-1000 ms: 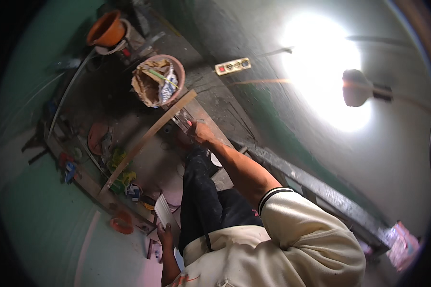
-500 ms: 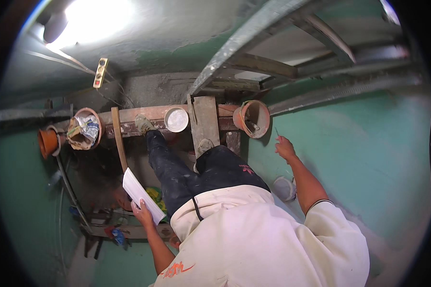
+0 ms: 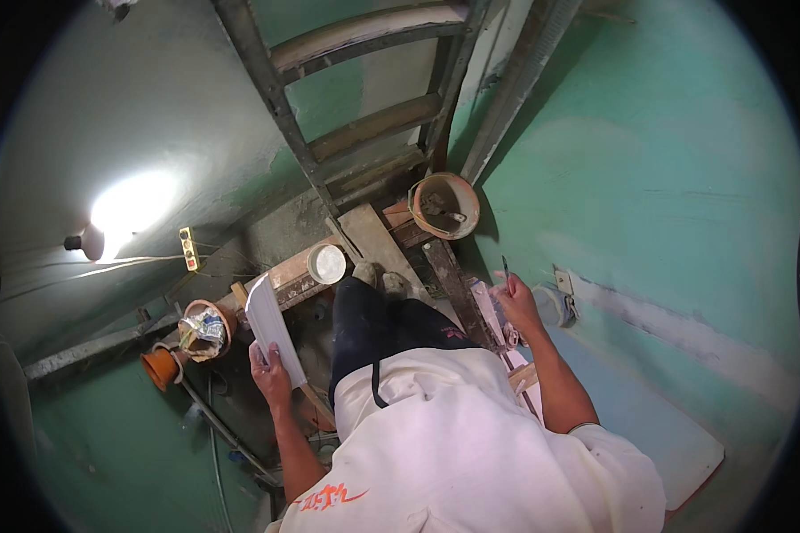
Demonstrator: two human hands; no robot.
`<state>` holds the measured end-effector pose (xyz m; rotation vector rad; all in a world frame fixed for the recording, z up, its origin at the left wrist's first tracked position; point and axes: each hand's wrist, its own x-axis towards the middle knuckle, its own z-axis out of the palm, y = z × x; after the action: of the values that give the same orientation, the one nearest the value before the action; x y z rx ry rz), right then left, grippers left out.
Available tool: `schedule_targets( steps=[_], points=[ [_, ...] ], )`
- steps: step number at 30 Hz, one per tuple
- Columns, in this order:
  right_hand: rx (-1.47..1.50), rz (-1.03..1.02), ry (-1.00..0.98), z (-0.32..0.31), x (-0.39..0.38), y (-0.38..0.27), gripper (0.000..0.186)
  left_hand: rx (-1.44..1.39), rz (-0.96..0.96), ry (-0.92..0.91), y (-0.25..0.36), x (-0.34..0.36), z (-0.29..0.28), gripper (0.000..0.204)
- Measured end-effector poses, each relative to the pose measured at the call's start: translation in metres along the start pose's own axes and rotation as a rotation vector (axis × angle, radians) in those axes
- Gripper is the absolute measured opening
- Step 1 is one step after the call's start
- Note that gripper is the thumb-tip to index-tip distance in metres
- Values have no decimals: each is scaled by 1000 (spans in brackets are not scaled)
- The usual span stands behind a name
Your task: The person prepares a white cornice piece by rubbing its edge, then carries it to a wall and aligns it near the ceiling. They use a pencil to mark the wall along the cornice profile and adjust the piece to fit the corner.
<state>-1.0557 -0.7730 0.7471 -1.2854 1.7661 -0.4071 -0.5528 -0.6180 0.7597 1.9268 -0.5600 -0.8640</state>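
My left hand (image 3: 273,373) grips the lower part of a white grooved moulding strip (image 3: 274,318), which tilts up and to the left. My right hand (image 3: 519,306) is raised near the green wall, its fingers closed round a slim dark-tipped tool (image 3: 506,264); its exact kind is too small to tell. Between my two hands, but farther off, a round white tub (image 3: 327,264) of pale material stands on a beam. Beyond my right hand sits an orange bucket (image 3: 471,222) with a trowel-like tool inside.
My feet rest on a plank (image 3: 387,249) above a gap. A ladder (image 3: 295,124) rises ahead. At left are a bucket (image 3: 231,322) holding a crumpled bag, an orange pot (image 3: 158,368), a power strip (image 3: 188,249) and a lit bulb (image 3: 133,213). A pale board (image 3: 631,409) lies at right.
My view has swung to the right, bringing the pale board into sight. My feet have come together on the plank. The moulding strip stays in my left hand and now stands more upright.
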Motion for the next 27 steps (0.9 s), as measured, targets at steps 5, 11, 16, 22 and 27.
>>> schedule_targets(
  steps=[5,11,16,22,27],
  points=[
    [105,6,24,-24,23,-73,27,206,58,-153,60,42,47,27],
    [237,-148,270,-48,44,-145,20,113,302,-277,136,97,102,36],
    [287,-175,390,-72,51,-231,17,150,592,-459,241,142,140,29],
    [510,-374,483,-78,50,-261,16,174,916,-429,403,134,174,23],
    [537,-459,696,-124,54,-250,19,199,1400,-282,535,124,190,21]
  ],
)
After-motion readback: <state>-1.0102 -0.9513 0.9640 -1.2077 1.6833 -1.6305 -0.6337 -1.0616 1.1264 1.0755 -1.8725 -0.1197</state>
